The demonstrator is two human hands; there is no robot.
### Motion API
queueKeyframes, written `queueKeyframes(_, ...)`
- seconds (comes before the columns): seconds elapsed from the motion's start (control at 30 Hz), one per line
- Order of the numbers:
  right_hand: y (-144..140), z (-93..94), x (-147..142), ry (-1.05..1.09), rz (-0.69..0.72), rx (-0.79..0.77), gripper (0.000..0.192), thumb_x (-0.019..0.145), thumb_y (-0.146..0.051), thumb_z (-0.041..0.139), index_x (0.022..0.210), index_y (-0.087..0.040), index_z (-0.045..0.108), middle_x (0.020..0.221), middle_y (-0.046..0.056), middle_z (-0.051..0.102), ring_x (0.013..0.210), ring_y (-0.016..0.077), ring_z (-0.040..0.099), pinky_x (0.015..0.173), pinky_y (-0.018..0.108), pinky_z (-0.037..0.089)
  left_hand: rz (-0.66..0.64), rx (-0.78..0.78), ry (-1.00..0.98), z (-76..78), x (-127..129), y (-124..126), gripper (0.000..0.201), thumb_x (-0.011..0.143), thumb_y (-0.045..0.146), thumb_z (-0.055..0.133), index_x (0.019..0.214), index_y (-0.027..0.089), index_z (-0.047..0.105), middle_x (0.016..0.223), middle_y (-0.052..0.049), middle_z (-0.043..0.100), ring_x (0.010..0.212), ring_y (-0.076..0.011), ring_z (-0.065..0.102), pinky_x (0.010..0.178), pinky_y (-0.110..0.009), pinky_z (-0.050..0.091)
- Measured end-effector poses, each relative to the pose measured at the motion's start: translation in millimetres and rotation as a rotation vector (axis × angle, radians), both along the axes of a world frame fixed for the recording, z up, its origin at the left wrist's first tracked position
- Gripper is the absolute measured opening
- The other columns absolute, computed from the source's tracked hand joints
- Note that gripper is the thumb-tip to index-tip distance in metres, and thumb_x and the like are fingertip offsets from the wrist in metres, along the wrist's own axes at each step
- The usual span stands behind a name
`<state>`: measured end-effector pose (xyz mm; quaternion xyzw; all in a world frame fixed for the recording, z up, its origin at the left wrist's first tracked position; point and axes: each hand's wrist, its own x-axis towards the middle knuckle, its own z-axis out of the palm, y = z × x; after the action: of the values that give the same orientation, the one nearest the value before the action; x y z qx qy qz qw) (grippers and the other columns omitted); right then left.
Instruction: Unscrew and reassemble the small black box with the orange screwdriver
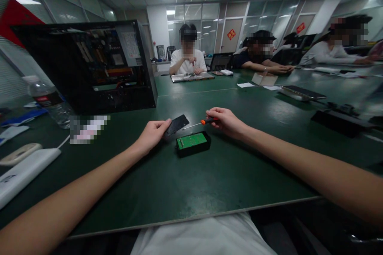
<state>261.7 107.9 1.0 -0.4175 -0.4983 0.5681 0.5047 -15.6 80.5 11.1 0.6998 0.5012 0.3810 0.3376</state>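
Note:
My left hand (154,136) grips a flat black cover (178,124) by its left end, holding it tilted above the table. In my right hand (225,121) is a screwdriver (206,122) with an orange and black handle. Its thin shaft points left, and the tip is close to the cover's lower right edge; I cannot tell whether they touch. Just below, a black plastic case (196,151) lies on the green table with its top off. A green circuit board (193,140) sits inside it.
An opened computer tower (146,67) stands at the back left, beside a plastic bottle (52,101). A white power strip (26,171) lies at the left. Black devices (341,121) are at the right. Across the table, a person (188,59) works with their hands; others sit further right.

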Motion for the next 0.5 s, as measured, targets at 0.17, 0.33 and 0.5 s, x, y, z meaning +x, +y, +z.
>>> queueKeyframes(0.17, 3.2, -2.6, 4.1, -0.112, -0.055, 0.101, 0.027, 0.071, -0.034, 0.082, 0.077, -0.018, 0.06, 0.068, -0.002, 0.06, 0.06, 0.009, 0.056, 0.057, 0.022, 0.046, -0.017, 0.134, 0.424, 4.1, -14.2, 12.4, 0.046, 0.092, 0.052, 0.052, 0.085, 0.017, 0.08, 0.076, -0.005, 0.076, 0.069, -0.022, 0.067, 0.062, -0.028, 0.046)
queueKeyframes(0.33, -2.5, -9.7, 3.2, -0.61, 0.014, 0.569, 0.008, 0.078, -0.027, 0.071, 0.081, -0.02, 0.066, 0.089, 0.003, 0.067, 0.081, 0.0164, 0.062, 0.08, 0.033, 0.052, -0.001, 0.292, 0.71, 1.3, -22.3, 16.0, 0.038, 0.092, 0.042, 0.053, 0.11, 0.019, 0.077, 0.113, -0.011, 0.076, 0.099, -0.0292, 0.07, 0.082, -0.035, 0.052)
queueKeyframes(0.5, -11.4, -13.3, -2.3, -0.864, 0.166, 0.776, 0.009, 0.083, -0.016, 0.06, 0.082, -0.02, 0.068, 0.104, 0.009, 0.067, 0.096, 0.0204, 0.064, 0.089, 0.038, 0.051, 0.044, 0.297, 0.842, 2.0, -22.6, 12.9, 0.04, 0.093, 0.045, 0.051, 0.115, 0.021, 0.075, 0.121, -0.011, 0.071, 0.105, -0.0314, 0.067, 0.082, -0.037, 0.053)
